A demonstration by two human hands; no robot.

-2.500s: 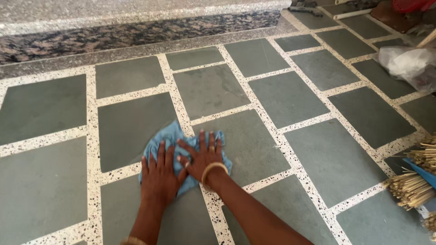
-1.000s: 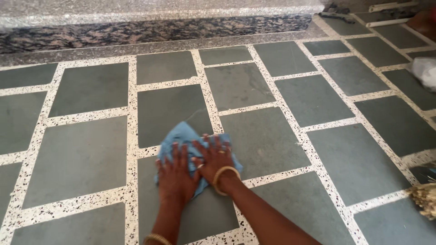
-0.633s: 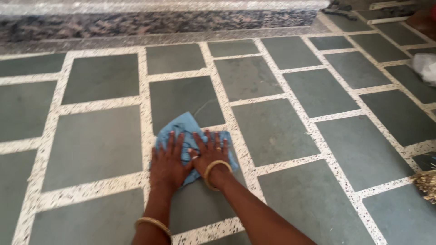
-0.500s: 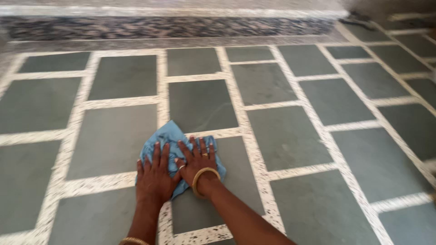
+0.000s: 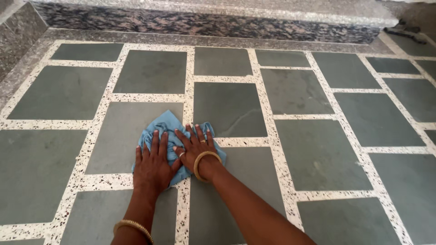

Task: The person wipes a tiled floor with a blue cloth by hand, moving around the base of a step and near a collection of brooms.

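Grey stone tiles [image 5: 227, 109] with speckled white joints carry a crumpled blue cloth [image 5: 164, 129], pinned flat beneath the left hand [image 5: 152, 165] and right hand [image 5: 195, 149], fingers spread to bear down evenly.

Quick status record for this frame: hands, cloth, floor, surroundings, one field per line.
left hand: left hand flat, palm down on the blue cloth, fingers spread
right hand: right hand flat on the same cloth, beside the left, touching it
cloth: crumpled, lying across a speckled white joint
floor: grey-green stone tiles with speckled joints
wrists: gold bangle on the right, another on the left
far edge: granite step
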